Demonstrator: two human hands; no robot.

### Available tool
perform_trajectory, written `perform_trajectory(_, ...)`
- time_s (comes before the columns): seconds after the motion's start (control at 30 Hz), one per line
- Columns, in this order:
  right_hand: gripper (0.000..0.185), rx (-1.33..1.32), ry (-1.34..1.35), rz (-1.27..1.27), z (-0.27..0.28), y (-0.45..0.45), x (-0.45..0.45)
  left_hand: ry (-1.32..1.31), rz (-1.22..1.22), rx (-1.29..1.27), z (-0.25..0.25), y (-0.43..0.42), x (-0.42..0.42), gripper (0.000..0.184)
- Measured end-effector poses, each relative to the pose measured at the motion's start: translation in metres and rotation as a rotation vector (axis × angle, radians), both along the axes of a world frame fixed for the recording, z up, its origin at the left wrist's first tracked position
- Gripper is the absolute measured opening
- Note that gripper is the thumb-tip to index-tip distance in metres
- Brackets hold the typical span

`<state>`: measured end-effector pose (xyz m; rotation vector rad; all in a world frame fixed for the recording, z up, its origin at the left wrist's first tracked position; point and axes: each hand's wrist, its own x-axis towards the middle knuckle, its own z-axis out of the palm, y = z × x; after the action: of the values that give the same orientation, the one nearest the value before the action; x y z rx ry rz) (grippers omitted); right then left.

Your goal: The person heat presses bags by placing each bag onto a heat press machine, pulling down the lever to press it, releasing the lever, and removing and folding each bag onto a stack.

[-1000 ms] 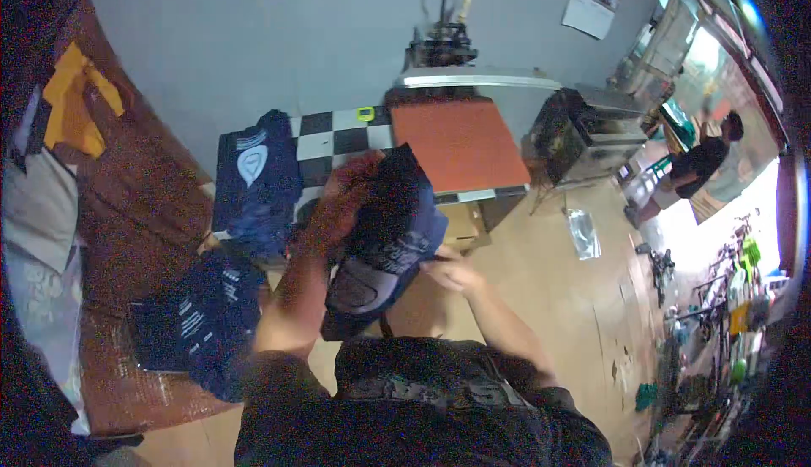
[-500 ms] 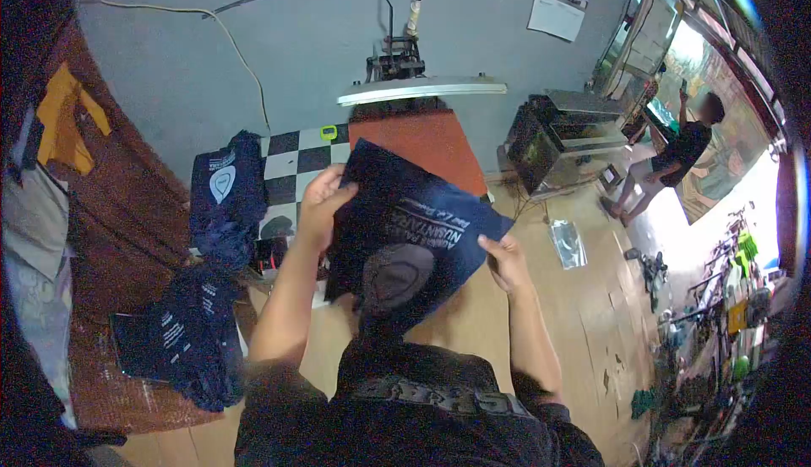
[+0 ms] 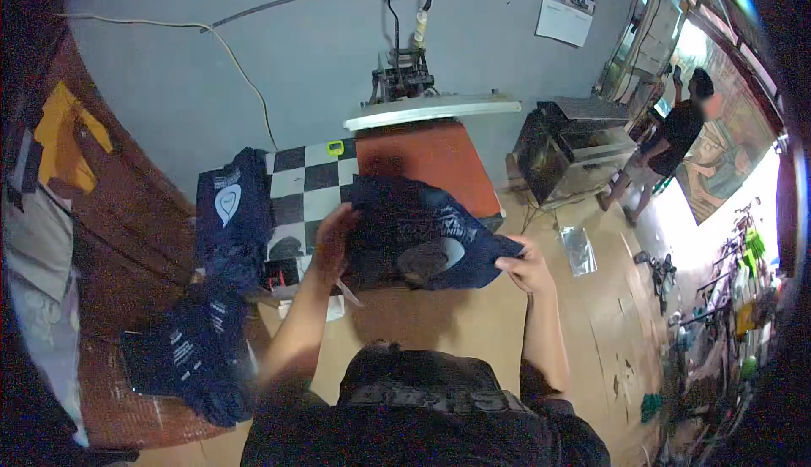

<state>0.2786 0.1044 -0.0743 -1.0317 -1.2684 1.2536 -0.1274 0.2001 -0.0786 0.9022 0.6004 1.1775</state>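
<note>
A navy T-shirt (image 3: 389,226) with white lettering and a pale guitar-pick-shaped print hangs in front of me, sagging in folds. My right hand (image 3: 527,267) pinches its right end between thumb and fingers. At the shirt's left edge is my left hand (image 3: 336,234), closed on the cloth and slightly blurred. Just beyond the shirt lies the orange-red pad (image 3: 422,154) of a heat press, beneath its raised upper plate (image 3: 431,114).
Navy shirts (image 3: 232,205) with prints lie on the checkered table (image 3: 312,188) at left; more dark shirts (image 3: 190,353) hang below them. A small green timer (image 3: 335,147) sits by the pad. A glass tank (image 3: 574,146) stands right. A person (image 3: 676,133) stands at far right.
The shirt has moved away from me toward the pad and dropped from a spread, tilted position into folds. Both hands moved with it. The person at right has turned and shifted.
</note>
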Motion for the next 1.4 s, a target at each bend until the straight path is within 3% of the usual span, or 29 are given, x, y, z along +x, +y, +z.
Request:
perform_trajectory(0.07, 0.009, -0.012, -0.177, 0.05, -0.003, 0.01, -0.006, 0.314, 0.267, 0.182, -0.041, 0.004, -0.005, 0.029)
perform_trajectory(0.13, 0.01, -0.134, 0.007, -0.061, 0.024, 0.006, -0.032, 0.474, 0.392, 0.274, -0.029, 0.008, -0.008, 0.026)
perform_trajectory(0.2, 0.011, -0.208, 0.101, -0.129, 0.027, 0.002, -0.044, 0.521, 0.322, 0.223, 0.006, -0.004, -0.012, 0.021)
perform_trajectory(0.27, 0.008, -0.185, 0.25, -0.267, 0.022, 0.003, -0.048, 0.539, 0.278, 0.196, 0.017, -0.002, -0.018, 0.019)
perform_trajectory(0.33, 0.007, -0.17, 0.327, -0.341, 0.018, 0.008, -0.052, 0.72, 0.134, 0.193, 0.014, 0.005, -0.038, 0.018)
perform_trajectory(0.5, 0.004, -0.145, 0.187, -0.41, 0.011, 0.006, -0.052, 0.809, 0.089, 0.1, 0.026, 0.002, -0.035, 0.022)
perform_trajectory(0.6, 0.007, -0.139, 0.119, -0.463, 0.017, 0.016, -0.05, 0.714, 0.017, 0.156, -0.006, 0.016, -0.038, 0.027)
perform_trajectory(0.67, 0.017, -0.113, -0.098, -0.426, 0.024, 0.017, -0.036, 0.666, -0.006, 0.191, -0.018, 0.021, -0.039, 0.029)
perform_trajectory(0.83, 0.035, -0.071, -0.348, -0.305, 0.023, 0.038, -0.004, 0.932, 0.012, 0.289, 0.006, 0.01, -0.026, 0.039)
perform_trajectory(0.93, 0.035, -0.126, -0.562, -0.237, 0.034, 0.053, 0.018, 0.943, -0.006, 0.231, 0.008, 0.001, -0.011, 0.043)
perform_trajectory(1.0, 0.035, -0.142, -0.66, -0.203, 0.04, 0.071, 0.027, 0.998, 0.02, 0.396, 0.006, 0.019, -0.001, 0.038)
perform_trajectory(1.07, 0.032, -0.031, -0.513, -0.191, 0.049, 0.095, 0.033, 1.027, 0.04, 0.48, 0.021, 0.04, 0.016, 0.036)
perform_trajectory(1.13, 0.028, -0.046, -0.47, -0.166, 0.054, 0.12, 0.031, 0.807, 0.004, 0.047, 0.047, 0.057, 0.041, 0.04)
perform_trajectory(1.23, 0.023, -0.088, -0.385, -0.132, -0.039, 0.196, 0.05, 0.909, 0.189, -0.033, -0.016, 0.116, 0.052, 0.04)
perform_trajectory(1.27, 0.025, -0.196, 0.118, -0.04, -0.077, 0.22, 0.052, 0.886, 0.256, 0.037, -0.057, 0.137, 0.05, 0.042)
perform_trajectory(1.33, 0.03, -0.309, 0.622, 0.055, -0.095, 0.221, 0.05, 0.865, 0.326, 0.101, -0.083, 0.135, 0.056, 0.045)
perform_trajectory(1.4, 0.038, -0.326, 0.702, 0.235, -0.105, 0.205, 0.037, 1.125, 0.457, 0.306, -0.091, 0.112, 0.077, 0.046)
